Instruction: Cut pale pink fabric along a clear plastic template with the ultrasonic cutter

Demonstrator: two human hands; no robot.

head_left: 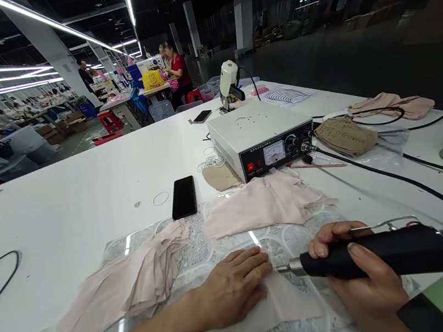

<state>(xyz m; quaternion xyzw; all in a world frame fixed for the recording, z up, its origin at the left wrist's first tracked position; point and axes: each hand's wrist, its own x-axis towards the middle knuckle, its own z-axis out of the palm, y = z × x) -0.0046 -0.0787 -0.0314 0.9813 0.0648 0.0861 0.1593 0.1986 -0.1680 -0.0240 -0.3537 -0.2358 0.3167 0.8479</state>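
Note:
My left hand [233, 286] lies flat, fingers stretched out, on a sheer pale pink fabric piece [296, 304] over a clear patterned plastic sheet [192, 248]. In my right hand [371, 277] is a black ultrasonic hand tool [396, 251], with fingers wrapped round its barrel. Its metal tip points left and meets the fabric area close to my left fingertips; exact contact is hard to make out. A fanned stack of pale pink fabric pieces [138, 278] lies to the left. Another pink fabric pile [260, 204] lies beyond my hands.
A control box [273, 125] with a lit red switch stands behind the fabric, its black cable [398, 178] running right. A black phone [183, 196], tan fabric pieces [346, 136] and a cream-coloured hand-held machine [230, 84] are on the white table [84, 197]. People sit and stand farther back.

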